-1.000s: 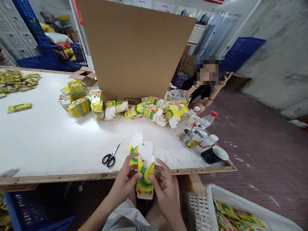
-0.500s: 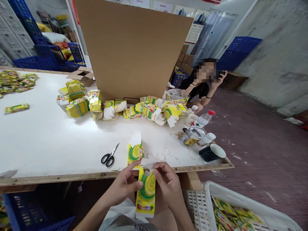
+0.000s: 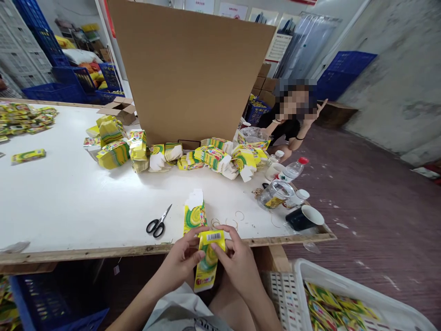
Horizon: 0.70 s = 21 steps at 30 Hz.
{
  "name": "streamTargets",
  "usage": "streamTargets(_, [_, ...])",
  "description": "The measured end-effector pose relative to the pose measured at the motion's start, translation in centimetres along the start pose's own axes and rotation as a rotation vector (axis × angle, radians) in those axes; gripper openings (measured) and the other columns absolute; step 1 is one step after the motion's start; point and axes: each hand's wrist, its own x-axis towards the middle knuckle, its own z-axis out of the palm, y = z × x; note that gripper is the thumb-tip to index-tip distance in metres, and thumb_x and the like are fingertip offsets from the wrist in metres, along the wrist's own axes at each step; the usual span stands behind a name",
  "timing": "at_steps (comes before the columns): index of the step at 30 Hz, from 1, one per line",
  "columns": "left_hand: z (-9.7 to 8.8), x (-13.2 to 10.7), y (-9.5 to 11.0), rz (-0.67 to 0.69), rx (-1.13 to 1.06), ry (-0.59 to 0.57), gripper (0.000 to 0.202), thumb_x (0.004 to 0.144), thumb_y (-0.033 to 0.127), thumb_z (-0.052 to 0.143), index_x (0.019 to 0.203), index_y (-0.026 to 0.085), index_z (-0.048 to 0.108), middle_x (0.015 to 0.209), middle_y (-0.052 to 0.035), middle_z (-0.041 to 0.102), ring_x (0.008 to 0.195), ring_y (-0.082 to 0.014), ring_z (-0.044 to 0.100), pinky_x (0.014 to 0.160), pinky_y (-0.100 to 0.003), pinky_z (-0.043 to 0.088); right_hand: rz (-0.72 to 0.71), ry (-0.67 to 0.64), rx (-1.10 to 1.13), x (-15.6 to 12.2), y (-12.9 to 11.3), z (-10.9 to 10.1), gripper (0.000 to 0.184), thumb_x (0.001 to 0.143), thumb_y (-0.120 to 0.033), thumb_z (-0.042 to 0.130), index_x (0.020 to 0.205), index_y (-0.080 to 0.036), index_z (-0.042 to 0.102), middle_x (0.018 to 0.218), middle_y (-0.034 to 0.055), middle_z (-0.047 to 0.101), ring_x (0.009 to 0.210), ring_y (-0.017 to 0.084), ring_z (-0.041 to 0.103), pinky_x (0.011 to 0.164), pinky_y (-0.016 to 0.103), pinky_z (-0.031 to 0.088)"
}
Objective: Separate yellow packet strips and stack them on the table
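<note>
I have a small yellow-and-green carton [image 3: 207, 262] pinched between both sets of fingers, just below the near edge of the white surface [image 3: 69, 202], over my lap. My left hand [image 3: 181, 259] wraps its left side with the thumb across the front, and my right hand [image 3: 237, 264] closes on its right side, forefinger pressing the closed top flap. That flap shows a white barcode label; the digits are too small to read. The front has a green swirl on yellow and a red band of lettering near the bottom, which I cannot make out. Just beyond my fingers a second carton of the same print [image 3: 194, 214] stands upright on the surface with its white top flap open. To its left lie black-handled scissors [image 3: 158, 224], and to its right a few loose rubber bands [image 3: 229, 223]. Farther back a heap of the same yellow-green cartons [image 3: 175, 154] runs along the foot of a big cardboard sheet [image 3: 193, 73] that blocks the view behind it. At the right end of the surface stand a clear jar [image 3: 274, 195], a red-capped bottle [image 3: 292, 169] and a dark cup [image 3: 305, 217]. Near right, a white crate [image 3: 344, 294] holds yellow-green packets. Beyond the far right corner sits another person [image 3: 292, 124], one hand raised.
</note>
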Motion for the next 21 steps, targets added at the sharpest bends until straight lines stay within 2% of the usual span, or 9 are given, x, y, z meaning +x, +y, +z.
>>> streamTargets(4, [-0.2, 0.1, 0.2, -0.007, -0.063, 0.018, 0.050, 0.084, 0.031, 0.067, 0.131, 0.023, 0.051, 0.109, -0.0104, 0.072, 0.097, -0.0243, 0.067, 0.085, -0.033, 0.050, -0.058, 0.032, -0.027, 0.0, 0.0, 0.1, 0.035, 0.084, -0.033, 0.061, 0.117, -0.021, 0.058, 0.053, -0.0068, 0.061, 0.049, 0.015, 0.055, 0.051, 0.022, 0.038])
streamTargets(7, [-0.2, 0.1, 0.1, -0.004, -0.124, -0.002, 0.047, 0.083, 0.030, 0.070, 0.127, 0.022, 0.054, 0.103, -0.0093, 0.073, 0.092, -0.0229, 0.068, 0.082, -0.031, 0.050, -0.126, 0.076, 0.005, -0.1, 0.2, -0.3, 0.029, 0.088, -0.038, 0.059, 0.110, -0.020, 0.065, 0.050, -0.0076, 0.051, 0.047, 0.013, 0.048, 0.049, 0.021, 0.036])
streamTargets(9, [-0.1, 0.1, 0.0, -0.003, -0.150, -0.018, 0.046, 0.083, 0.029, 0.070, 0.125, 0.022, 0.055, 0.102, -0.0087, 0.073, 0.091, -0.0216, 0.068, 0.080, -0.030, 0.050, -0.162, 0.122, 0.039, -0.2, 0.4, -0.6, 0.027, 0.089, -0.041, 0.059, 0.103, -0.020, 0.069, 0.062, -0.0027, 0.059, 0.054, 0.014, 0.052, 0.053, 0.022, 0.041])
streamTargets(11, [0.2, 0.1, -0.1, 0.006, -0.158, -0.032, 0.045, 0.082, 0.027, 0.071, 0.124, 0.022, 0.056, 0.101, -0.0081, 0.074, 0.089, -0.0207, 0.068, 0.080, -0.029, 0.050, -0.165, 0.139, 0.124, -0.4, 0.5, -0.6, 0.026, 0.088, -0.040, 0.061, 0.101, -0.020, 0.071, 0.083, 0.0035, 0.069, 0.069, 0.017, 0.061, 0.062, 0.024, 0.048])
streamTargets(13, [0.6, 0.1, 0.0, 0.029, -0.152, -0.034, 0.042, 0.082, 0.027, 0.071, 0.122, 0.021, 0.059, 0.101, -0.0079, 0.074, 0.089, -0.0201, 0.068, 0.079, -0.028, 0.050, -0.142, 0.128, 0.247, -0.6, 0.6, -0.6, 0.025, 0.086, -0.039, 0.064, 0.100, -0.020, 0.071, 0.093, 0.0062, 0.072, 0.080, 0.019, 0.065, 0.071, 0.026, 0.052])
streamTargets(16, [1.4, 0.2, 0.0, 0.065, -0.137, -0.012, 0.039, 0.081, 0.028, 0.072, 0.118, 0.020, 0.063, 0.103, -0.0083, 0.073, 0.092, -0.0207, 0.067, 0.080, -0.028, 0.050, -0.111, 0.142, 0.369, -1.0, 0.7, -0.5, 0.022, 0.083, -0.039, 0.068, 0.093, -0.020, 0.073, 0.086, 0.0059, 0.073, 0.081, 0.021, 0.067, 0.073, 0.027, 0.055])
streamTargets(21, [2.0, 0.2, -0.5, 0.093, -0.054, -0.001, 0.035, 0.083, 0.031, 0.069, 0.117, 0.022, 0.064, 0.112, -0.0090, 0.070, 0.102, -0.0229, 0.065, 0.085, -0.030, 0.051, -0.113, 0.190, 0.393, -1.4, 0.8, -0.5, 0.022, 0.079, -0.040, 0.072, 0.087, -0.020, 0.075, 0.083, 0.0067, 0.074, 0.079, 0.023, 0.068, 0.072, 0.030, 0.056])
